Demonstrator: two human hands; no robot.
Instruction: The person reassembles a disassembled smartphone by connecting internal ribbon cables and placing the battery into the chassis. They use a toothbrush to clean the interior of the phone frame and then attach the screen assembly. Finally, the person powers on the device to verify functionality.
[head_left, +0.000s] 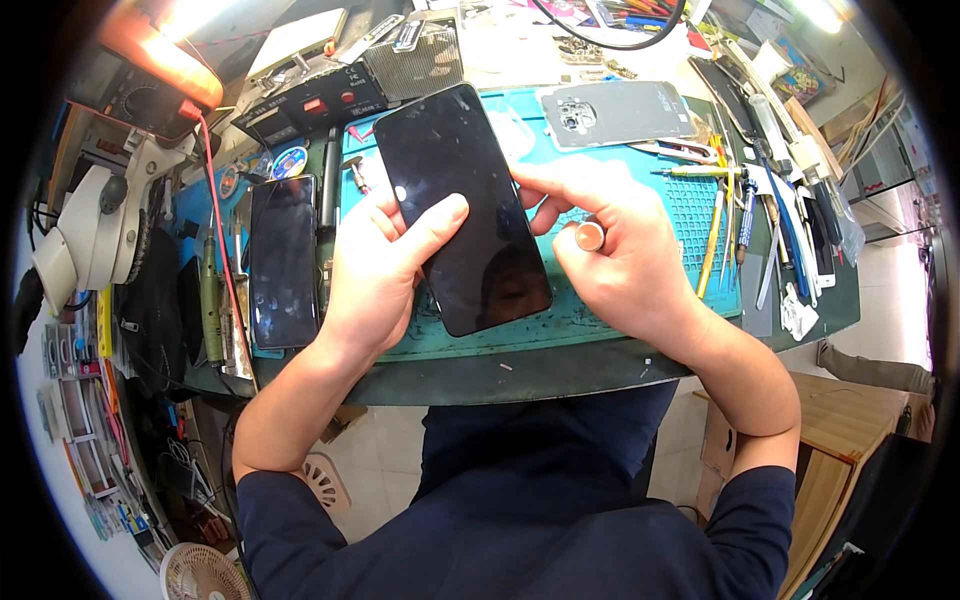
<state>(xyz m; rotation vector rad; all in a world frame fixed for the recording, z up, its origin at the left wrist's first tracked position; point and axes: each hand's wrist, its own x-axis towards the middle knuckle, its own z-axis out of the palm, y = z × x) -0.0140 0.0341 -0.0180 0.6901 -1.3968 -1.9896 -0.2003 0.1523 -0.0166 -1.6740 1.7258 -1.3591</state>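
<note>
A large smartphone (462,200) with a dark, smudged screen is tilted above the blue-green work mat (420,345). My left hand (385,255) grips it from the left, thumb on the glass and fingers behind. My right hand (625,245) is closed around a slim tool (590,236), whose round copper-coloured end points toward me; its kind and tip are hidden. The right index fingertip meets the phone's upper right edge. Left of my left hand lies a second dark phone (284,262). Beyond my right hand rests a grey phone back panel (615,113) with a camera cutout.
Tweezers (680,152), a blue screwdriver (747,215) and several thin tools crowd the right side. At the back left stand a black box unit (310,112) with red switches and an orange-cased meter (150,85). A red cable (215,190) runs down the left.
</note>
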